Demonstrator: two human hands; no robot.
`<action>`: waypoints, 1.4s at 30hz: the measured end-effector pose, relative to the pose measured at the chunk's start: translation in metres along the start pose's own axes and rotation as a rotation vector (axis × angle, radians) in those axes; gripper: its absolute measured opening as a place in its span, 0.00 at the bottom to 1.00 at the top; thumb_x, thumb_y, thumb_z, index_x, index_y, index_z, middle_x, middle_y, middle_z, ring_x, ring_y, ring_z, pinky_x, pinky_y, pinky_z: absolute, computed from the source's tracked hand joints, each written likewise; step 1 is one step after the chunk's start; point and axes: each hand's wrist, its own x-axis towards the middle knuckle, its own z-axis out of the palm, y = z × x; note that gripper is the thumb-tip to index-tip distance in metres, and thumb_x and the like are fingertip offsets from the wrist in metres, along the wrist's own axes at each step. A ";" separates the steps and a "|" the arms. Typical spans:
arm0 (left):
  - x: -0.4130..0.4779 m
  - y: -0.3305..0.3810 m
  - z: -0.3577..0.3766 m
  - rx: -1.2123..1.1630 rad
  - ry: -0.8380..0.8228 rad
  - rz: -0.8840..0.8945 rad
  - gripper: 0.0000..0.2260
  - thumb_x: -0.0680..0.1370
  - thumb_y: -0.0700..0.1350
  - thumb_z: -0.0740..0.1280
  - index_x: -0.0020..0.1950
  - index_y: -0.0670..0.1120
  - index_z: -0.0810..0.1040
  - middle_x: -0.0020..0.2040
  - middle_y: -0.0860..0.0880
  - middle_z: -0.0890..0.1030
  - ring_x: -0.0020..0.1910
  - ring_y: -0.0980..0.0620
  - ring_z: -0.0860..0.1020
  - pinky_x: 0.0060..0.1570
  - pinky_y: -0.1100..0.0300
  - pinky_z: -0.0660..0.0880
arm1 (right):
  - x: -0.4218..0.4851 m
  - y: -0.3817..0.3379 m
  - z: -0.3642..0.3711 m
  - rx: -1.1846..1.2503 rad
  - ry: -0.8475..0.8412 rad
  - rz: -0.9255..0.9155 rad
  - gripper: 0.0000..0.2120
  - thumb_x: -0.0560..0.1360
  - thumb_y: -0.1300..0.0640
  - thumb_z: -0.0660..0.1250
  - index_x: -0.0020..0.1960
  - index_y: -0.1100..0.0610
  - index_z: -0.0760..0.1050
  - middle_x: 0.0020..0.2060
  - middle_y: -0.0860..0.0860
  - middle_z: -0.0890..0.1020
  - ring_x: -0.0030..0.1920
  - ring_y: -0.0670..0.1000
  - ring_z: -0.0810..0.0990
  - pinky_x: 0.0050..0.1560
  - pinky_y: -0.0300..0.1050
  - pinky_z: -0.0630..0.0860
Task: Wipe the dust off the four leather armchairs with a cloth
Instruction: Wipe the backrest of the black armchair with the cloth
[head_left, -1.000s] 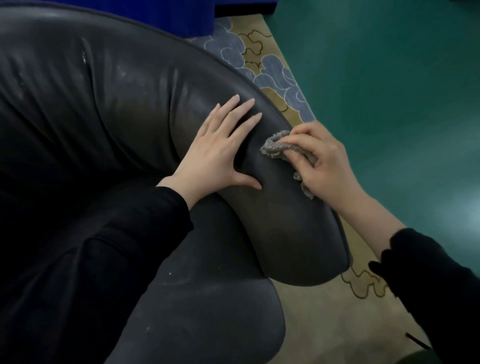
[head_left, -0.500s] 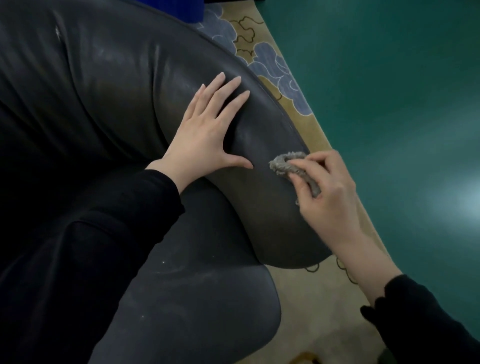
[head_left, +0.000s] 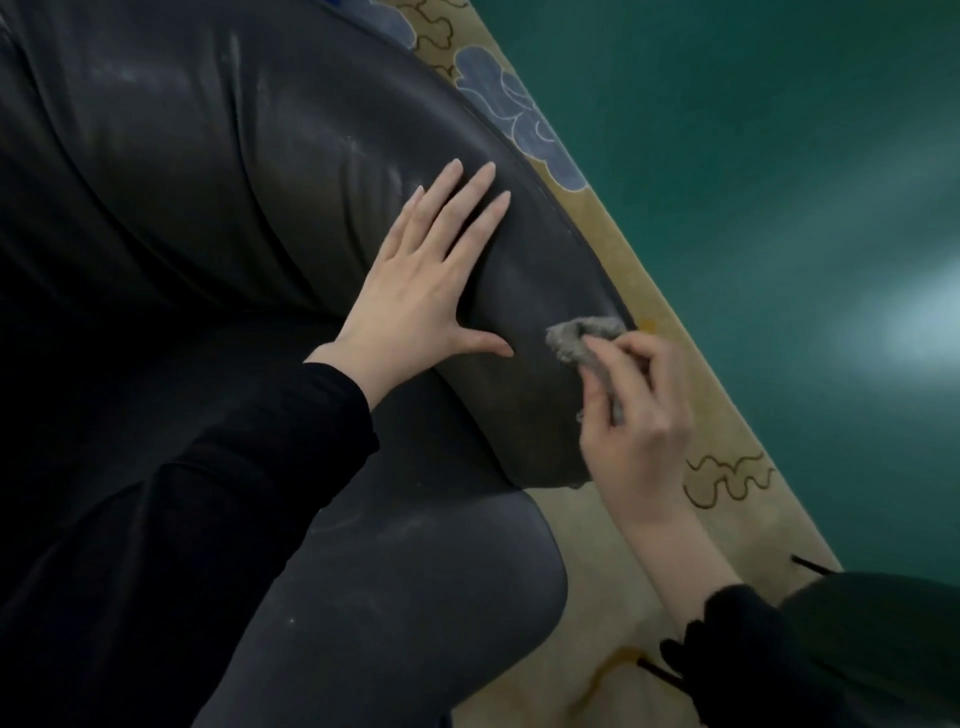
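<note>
Patterned rug (head_left: 654, 291) underlies black leather armchair (head_left: 260, 208); right hand (head_left: 636, 410) pinches grey cloth (head_left: 576, 340) on armrest's outer edge, left hand (head_left: 415, 291) flat, bracing alongside.

Black long sleeves are covering both arms: the left sleeve (head_left: 234, 467) is ending just behind the left hand (head_left: 415, 306), the right sleeve (head_left: 737, 639) farther behind the right hand (head_left: 639, 415).

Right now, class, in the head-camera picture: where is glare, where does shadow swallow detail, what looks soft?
Head view: pale glare on the green floor at right. Head view: the left sleeve and the inner side of the leather armchair sink into near-black. Head view: the grey cloth in the right hand looks slightly soft; dust streaks are readable.
</note>
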 end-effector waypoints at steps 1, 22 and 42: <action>0.000 0.000 0.001 0.000 0.005 -0.002 0.53 0.64 0.66 0.73 0.79 0.44 0.53 0.80 0.45 0.51 0.79 0.45 0.46 0.76 0.49 0.42 | -0.010 -0.003 0.001 0.013 -0.033 -0.026 0.09 0.76 0.65 0.67 0.55 0.67 0.79 0.47 0.61 0.76 0.47 0.55 0.76 0.48 0.43 0.76; -0.017 -0.014 -0.005 0.009 0.009 0.044 0.50 0.67 0.66 0.71 0.79 0.42 0.54 0.80 0.44 0.52 0.79 0.44 0.47 0.76 0.50 0.44 | -0.044 -0.015 0.001 -0.036 0.088 0.184 0.09 0.75 0.68 0.67 0.55 0.66 0.78 0.50 0.60 0.74 0.51 0.52 0.73 0.51 0.43 0.75; -0.269 -0.077 -0.012 -0.014 -0.114 -0.689 0.36 0.76 0.62 0.62 0.77 0.43 0.61 0.76 0.47 0.65 0.77 0.48 0.59 0.74 0.49 0.56 | -0.098 -0.124 0.095 0.303 -0.634 -0.090 0.09 0.76 0.64 0.67 0.56 0.63 0.79 0.52 0.53 0.73 0.50 0.47 0.75 0.51 0.43 0.77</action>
